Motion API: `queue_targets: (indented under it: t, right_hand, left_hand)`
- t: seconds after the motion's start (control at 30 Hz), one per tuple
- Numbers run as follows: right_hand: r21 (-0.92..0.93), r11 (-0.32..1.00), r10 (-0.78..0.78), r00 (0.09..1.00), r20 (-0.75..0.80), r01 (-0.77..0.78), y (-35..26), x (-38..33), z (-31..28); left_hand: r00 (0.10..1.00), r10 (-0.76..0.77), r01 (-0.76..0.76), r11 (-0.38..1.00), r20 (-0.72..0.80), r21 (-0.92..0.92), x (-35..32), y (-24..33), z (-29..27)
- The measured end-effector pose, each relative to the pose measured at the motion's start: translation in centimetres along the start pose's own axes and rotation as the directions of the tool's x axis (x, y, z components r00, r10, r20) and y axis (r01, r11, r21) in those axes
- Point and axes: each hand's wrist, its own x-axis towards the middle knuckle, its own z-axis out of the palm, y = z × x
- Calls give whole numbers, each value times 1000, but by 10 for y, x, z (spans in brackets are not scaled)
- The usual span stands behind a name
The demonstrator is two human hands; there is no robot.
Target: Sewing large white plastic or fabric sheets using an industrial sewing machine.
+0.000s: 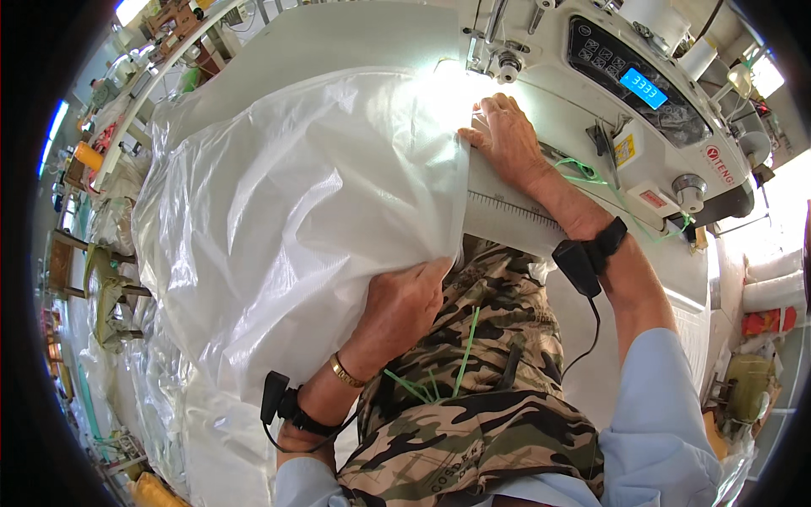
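Feeding translucent white woven plastic sack (287,194) toward needle at 12 o'clock of white industrial sewing machine (608,84). Right hand (505,139) pressing edge flat, fingers extended; left hand (404,306) gripping sack's near fold at 6 o'clock. Best keeping edge taut, aligned.

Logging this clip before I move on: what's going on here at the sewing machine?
A person sits at a white industrial sewing machine with a big sheet of white woven plastic fabric spread across the table and their lap. The right hand lies flat on the fabric's edge close to the needle area, beside a ruler strip on the table. The left hand grips a bunched fold of the fabric nearer the body. Both wrists carry small black strapped devices. Loose green threads lie on the camouflage trousers.
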Motion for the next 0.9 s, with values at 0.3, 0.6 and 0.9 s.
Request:
queue_targets:
  t: [0.3,0.6,0.9]
  right_hand:
    - [-137,986,-91,995,49,97,-4,-5,3]
    - [-124,991,91,959,269,-59,-20,-7,-14]
    - [-91,992,95,988,121,-84,-15,-14,-5]
  left_hand:
    - [998,-24,22,999,-60,-46,-3,-4,0]
    - [991,-63,66,998,-120,15,2,0,4]
    - [984,-43,72,984,-173,164,5,8,4]
